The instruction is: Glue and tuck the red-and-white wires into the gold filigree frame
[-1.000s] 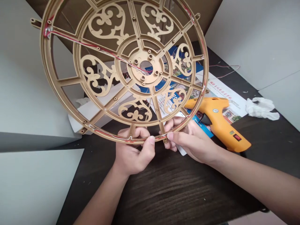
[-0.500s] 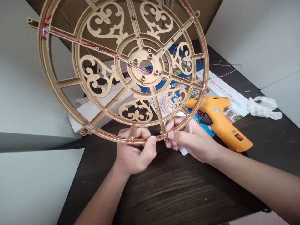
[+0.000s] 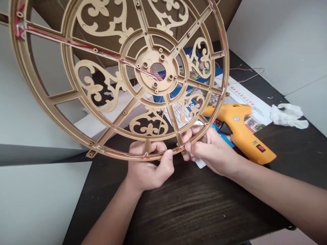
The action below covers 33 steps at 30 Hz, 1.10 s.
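Observation:
A large round gold frame with spokes and scroll ornaments is held up, tilted, above the dark table. Red and white wires run along one spoke to the hub and in the channel of the rim. My left hand grips the lower rim, its thumb in front and fingers behind. Close beside it, my right hand is closed on the rim, with the thumb against the channel where the wire lies. Its fingertips are partly hidden behind the rim.
An orange glue gun lies on printed papers to the right. Crumpled white tissue sits near the wall. Thin loose wire trails over the dark table. A brown cardboard piece stands behind; a white box is at left.
The gold frame has tilted so its left side comes nearer and further left. Both hands keep their grip on the lower rim and have shifted only slightly.

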{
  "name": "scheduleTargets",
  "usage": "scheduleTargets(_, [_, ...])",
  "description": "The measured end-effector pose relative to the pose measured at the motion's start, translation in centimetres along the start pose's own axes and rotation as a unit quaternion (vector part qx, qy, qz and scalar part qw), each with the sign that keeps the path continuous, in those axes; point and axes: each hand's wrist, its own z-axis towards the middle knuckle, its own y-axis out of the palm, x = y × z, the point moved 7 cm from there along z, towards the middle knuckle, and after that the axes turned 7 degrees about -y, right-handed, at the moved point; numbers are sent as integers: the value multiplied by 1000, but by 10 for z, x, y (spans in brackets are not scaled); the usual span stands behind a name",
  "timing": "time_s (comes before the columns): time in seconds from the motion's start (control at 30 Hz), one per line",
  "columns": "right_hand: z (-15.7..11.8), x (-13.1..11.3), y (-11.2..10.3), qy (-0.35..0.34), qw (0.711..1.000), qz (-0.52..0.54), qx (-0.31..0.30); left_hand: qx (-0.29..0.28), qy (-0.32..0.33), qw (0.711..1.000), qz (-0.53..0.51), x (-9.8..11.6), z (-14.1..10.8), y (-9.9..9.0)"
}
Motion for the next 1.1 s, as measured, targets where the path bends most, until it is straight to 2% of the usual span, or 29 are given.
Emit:
scheduleTargets(0.17, [3, -3, -1, -40, 999, 13, 26, 1, 29, 999, 24, 2, 0, 3])
scheduleTargets(0.27, [2, -2, 0, -39, 999, 14, 23, 11, 31, 999, 9, -1, -1, 1])
scheduleTargets(0.6, [-4, -3, 8, 16, 999, 40, -21, -21, -63, 992, -106, -17, -9, 1])
scheduleTargets(0.8, [-1, 1, 6, 9, 999, 47, -17, -10, -30, 996, -83, -14, -8, 1])
scheduleTargets(1.1, [-1, -1, 7, 16, 996, 87, -10, -26, -13, 996, -81, -9, -6, 2])
